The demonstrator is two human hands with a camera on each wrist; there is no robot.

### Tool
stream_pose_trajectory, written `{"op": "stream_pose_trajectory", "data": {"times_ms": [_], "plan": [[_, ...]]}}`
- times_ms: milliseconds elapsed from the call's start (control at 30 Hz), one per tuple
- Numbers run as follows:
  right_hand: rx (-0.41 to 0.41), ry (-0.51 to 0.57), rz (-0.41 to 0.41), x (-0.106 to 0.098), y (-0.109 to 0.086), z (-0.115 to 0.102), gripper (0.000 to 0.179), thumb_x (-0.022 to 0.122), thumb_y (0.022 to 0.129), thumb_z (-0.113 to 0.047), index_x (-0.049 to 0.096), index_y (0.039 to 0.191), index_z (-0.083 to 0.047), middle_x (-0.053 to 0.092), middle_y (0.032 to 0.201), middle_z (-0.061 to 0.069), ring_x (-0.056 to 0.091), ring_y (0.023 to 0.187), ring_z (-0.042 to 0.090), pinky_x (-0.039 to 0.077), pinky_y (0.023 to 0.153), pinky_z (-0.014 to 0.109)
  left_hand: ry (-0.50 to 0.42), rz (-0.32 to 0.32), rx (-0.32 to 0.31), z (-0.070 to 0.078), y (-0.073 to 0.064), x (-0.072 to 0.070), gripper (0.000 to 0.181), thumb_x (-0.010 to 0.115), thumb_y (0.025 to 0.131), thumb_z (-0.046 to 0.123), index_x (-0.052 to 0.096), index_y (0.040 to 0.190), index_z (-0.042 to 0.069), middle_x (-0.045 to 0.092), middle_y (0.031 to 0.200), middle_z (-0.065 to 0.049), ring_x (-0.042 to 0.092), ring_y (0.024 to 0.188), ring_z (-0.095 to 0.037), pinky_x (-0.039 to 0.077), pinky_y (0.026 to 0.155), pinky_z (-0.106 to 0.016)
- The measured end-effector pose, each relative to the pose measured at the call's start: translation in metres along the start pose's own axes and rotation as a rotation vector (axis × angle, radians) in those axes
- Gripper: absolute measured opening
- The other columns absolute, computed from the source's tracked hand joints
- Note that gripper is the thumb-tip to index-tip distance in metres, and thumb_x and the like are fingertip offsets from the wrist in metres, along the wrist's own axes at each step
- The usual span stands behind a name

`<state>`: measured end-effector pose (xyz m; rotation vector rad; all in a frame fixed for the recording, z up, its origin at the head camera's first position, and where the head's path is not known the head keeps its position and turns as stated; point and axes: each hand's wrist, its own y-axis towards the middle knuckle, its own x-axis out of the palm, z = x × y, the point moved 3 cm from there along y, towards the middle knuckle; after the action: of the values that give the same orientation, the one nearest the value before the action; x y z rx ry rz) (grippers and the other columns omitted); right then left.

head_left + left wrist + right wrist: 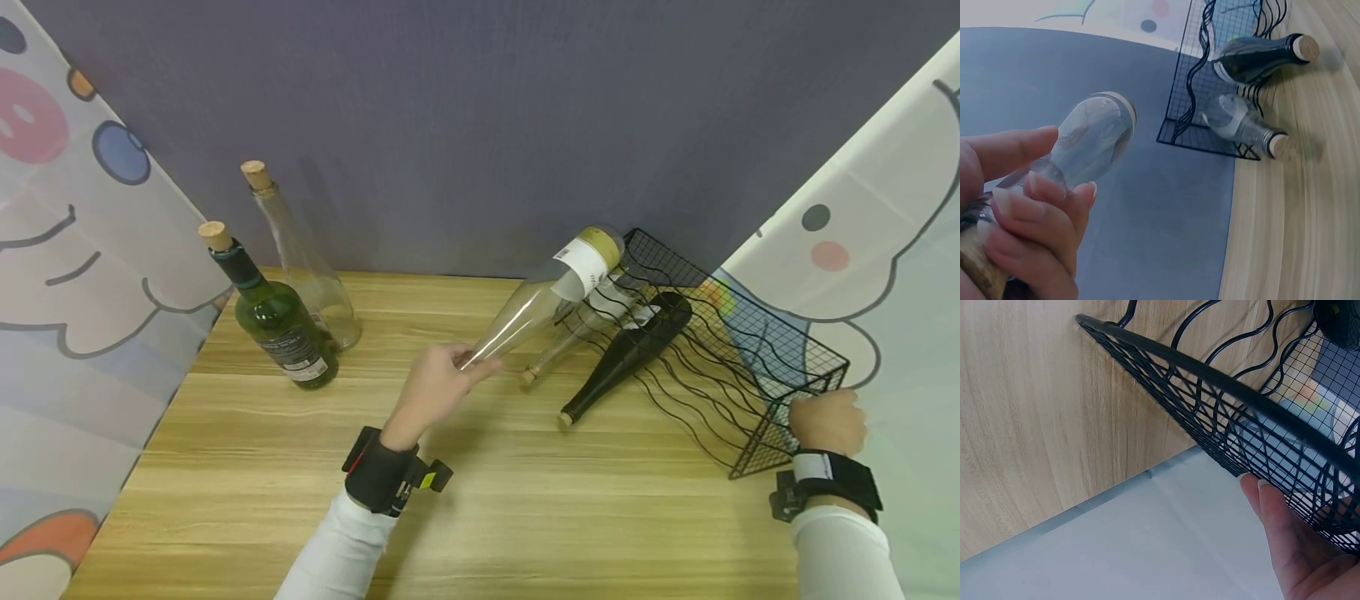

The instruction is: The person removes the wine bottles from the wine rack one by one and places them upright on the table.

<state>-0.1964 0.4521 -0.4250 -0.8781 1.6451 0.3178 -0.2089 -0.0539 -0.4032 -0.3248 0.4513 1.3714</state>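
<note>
My left hand (438,383) grips a clear glass bottle (525,308) by the neck, its corked end in my palm in the left wrist view. Tilted up and away, the bottle's white-and-gold labelled base overlaps the left end of a black wire wine rack (776,429). Two corked bottles lie in that rack, necks toward me: a clear one (1232,119) and a dark one (637,342) to its right. At the rack's right end, my right hand (828,423) holds the mesh side, with fingertips (1266,494) against its outer face.
A green corked bottle (288,325) and a tall clear corked bottle (322,292) stand at the left of the wooden table (600,517). Behind the table rises a dark grey panel (450,142). Cartoon-printed sheets (862,217) flank both sides.
</note>
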Motion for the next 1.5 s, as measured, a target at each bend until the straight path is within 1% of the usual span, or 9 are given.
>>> {"op": "stream_pose_trajectory", "data": {"times_ms": [133, 233, 400, 733, 900, 1000, 1167, 1267, 1500], "plan": [[0.001, 0.002, 0.001, 0.000, 0.001, 0.001, 0.068, 0.032, 0.096, -0.023, 0.013, 0.140, 0.026, 0.033, 0.134, 0.053, 0.040, 0.122, 0.064, 0.044, 0.094, 0.064, 0.007, 0.039, 0.004, 0.000, -0.001, -0.006, 0.032, 0.073, 0.088, 0.038, 0.076, 0.101, 0.009, 0.056, 0.062, 0.002, 0.036, 0.048, -0.009, 0.029, 0.045, -0.023], [0.004, 0.002, 0.000, 0.001, 0.002, 0.001, 0.068, 0.032, 0.097, -0.023, 0.013, 0.141, 0.026, 0.033, 0.134, 0.053, 0.040, 0.122, 0.064, 0.044, 0.094, 0.064, 0.006, 0.060, -0.014, 0.000, -0.003, -0.012, 0.030, 0.072, 0.088, 0.039, 0.076, 0.096, 0.010, 0.057, 0.064, 0.002, 0.036, 0.049, -0.010, 0.029, 0.045, -0.023], [0.008, 0.007, 0.000, 0.002, 0.002, 0.001, 0.068, 0.032, 0.096, -0.022, 0.013, 0.140, 0.026, 0.033, 0.133, 0.053, 0.040, 0.121, 0.064, 0.045, 0.094, 0.064, 0.025, 0.073, -0.043, 0.001, -0.006, -0.022, 0.031, 0.071, 0.089, 0.040, 0.075, 0.093, 0.010, 0.048, 0.059, 0.003, 0.036, 0.049, -0.011, 0.028, 0.046, -0.024], [0.008, 0.013, -0.008, 0.000, -0.002, 0.000, 0.069, 0.034, 0.096, -0.021, 0.012, 0.141, 0.026, 0.033, 0.134, 0.053, 0.040, 0.122, 0.064, 0.044, 0.095, 0.064, 0.042, 0.091, -0.098, 0.000, -0.007, -0.044, 0.031, 0.071, 0.089, 0.040, 0.070, 0.081, 0.009, 0.039, 0.056, 0.005, 0.033, 0.048, -0.013, 0.026, 0.045, -0.025], [0.004, 0.016, -0.017, -0.001, -0.005, -0.001, 0.069, 0.034, 0.097, -0.021, 0.011, 0.142, 0.026, 0.032, 0.134, 0.053, 0.038, 0.123, 0.064, 0.043, 0.096, 0.064, 0.057, 0.109, -0.103, 0.000, -0.010, -0.053, 0.031, 0.070, 0.090, 0.038, 0.071, 0.085, 0.007, 0.041, 0.058, 0.004, 0.032, 0.048, -0.012, 0.027, 0.046, -0.025], [-0.001, 0.017, -0.016, -0.002, -0.005, -0.002, 0.069, 0.034, 0.097, -0.021, 0.011, 0.141, 0.026, 0.031, 0.134, 0.053, 0.038, 0.123, 0.064, 0.043, 0.096, 0.064, 0.064, 0.103, -0.126, -0.001, -0.011, -0.058, 0.031, 0.069, 0.091, 0.038, 0.071, 0.089, 0.006, 0.045, 0.061, 0.002, 0.036, 0.050, -0.013, 0.030, 0.047, -0.025], [0.000, 0.016, -0.010, -0.002, -0.004, -0.002, 0.068, 0.034, 0.096, -0.021, 0.012, 0.141, 0.026, 0.032, 0.134, 0.053, 0.039, 0.122, 0.064, 0.044, 0.095, 0.064, 0.065, 0.084, -0.188, -0.007, -0.013, -0.065, 0.031, 0.067, 0.093, 0.037, 0.073, 0.098, 0.007, 0.066, 0.077, -0.005, 0.059, 0.065, -0.016, 0.043, 0.057, -0.027], [0.002, 0.016, -0.008, -0.001, -0.004, -0.002, 0.068, 0.033, 0.097, -0.022, 0.013, 0.140, 0.026, 0.032, 0.133, 0.053, 0.039, 0.122, 0.064, 0.044, 0.094, 0.064, 0.086, 0.076, -0.215, -0.010, -0.014, -0.068, 0.033, 0.065, 0.094, 0.037, 0.073, 0.104, 0.007, 0.073, 0.090, -0.009, 0.067, 0.076, -0.019, 0.047, 0.063, -0.028], [-0.006, 0.009, -0.004, 0.000, -0.003, -0.001, 0.067, 0.033, 0.097, -0.022, 0.013, 0.140, 0.027, 0.033, 0.132, 0.054, 0.039, 0.121, 0.064, 0.045, 0.093, 0.064, 0.108, 0.053, -0.269, -0.015, -0.014, -0.070, 0.035, 0.062, 0.095, 0.038, 0.072, 0.107, 0.007, 0.072, 0.093, -0.011, 0.066, 0.080, -0.020, 0.046, 0.063, -0.028]]}}
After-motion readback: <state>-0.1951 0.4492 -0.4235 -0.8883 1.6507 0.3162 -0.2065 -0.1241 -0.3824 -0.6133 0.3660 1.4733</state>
